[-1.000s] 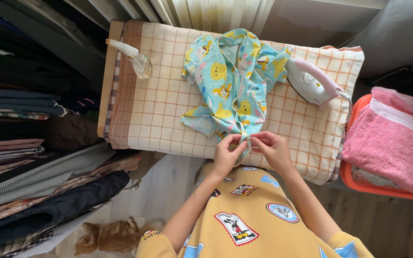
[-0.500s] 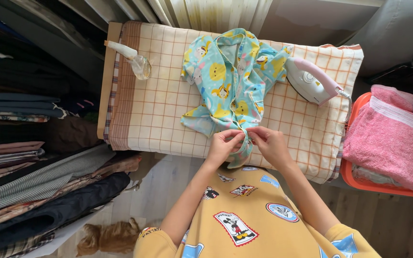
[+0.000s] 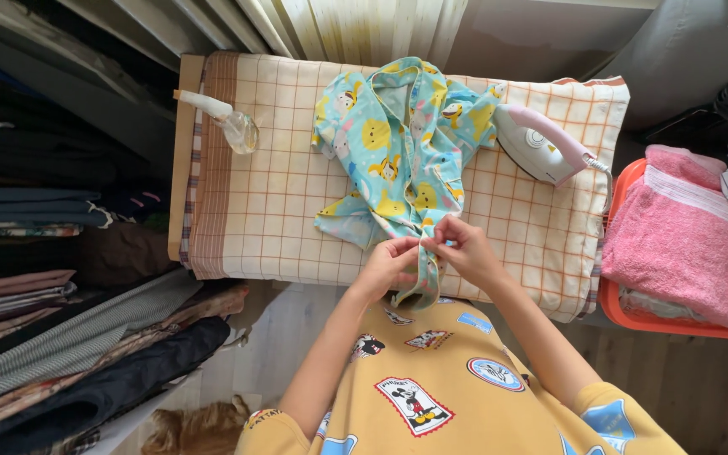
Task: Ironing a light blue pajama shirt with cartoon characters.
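Both grips, left hand and right hand, pinching pyjama shirt hem at bench near edge, well clear of iron; better kept taut, edges aligned.

Both hands — left, right — close together, fingertips pinched, forearms converging.

A small light-blue garment printed with yellow cartoon figures lies crumpled and partly open, spreading away from the 2 hands. Its near end narrows to a strip pinched between the left hand and right hand, the tail hanging just below them.
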